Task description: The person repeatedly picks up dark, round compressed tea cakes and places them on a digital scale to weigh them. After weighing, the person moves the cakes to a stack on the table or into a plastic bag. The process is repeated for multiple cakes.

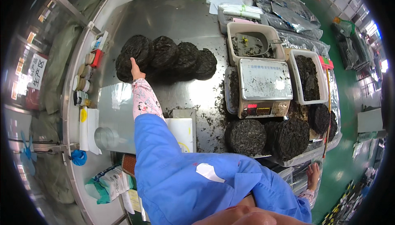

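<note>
Toward the far left of the metal table lie several dark, round, flat cakes point(163, 55) in an overlapping row; they look like dried seaweed. With my left arm stretched forward, my left hand point(137, 71) grips the edge of the leftmost cakes. Its thumb shows on top, while its other fingers are hidden. Low at the right, off the table's near corner, my right hand point(313, 176) hangs beside clear plastic bags point(297, 175). Nothing shows in it, and its fingers are loosely curled and apart.
A weighing scale point(265, 81) stands right of centre, with more dark cakes point(246, 137) in front. White tubs point(309, 101) holding dark scraps flank it. A long thin stick point(328, 126) leans at the right edge. Grey plastic bags point(294, 15) lie at the far right.
</note>
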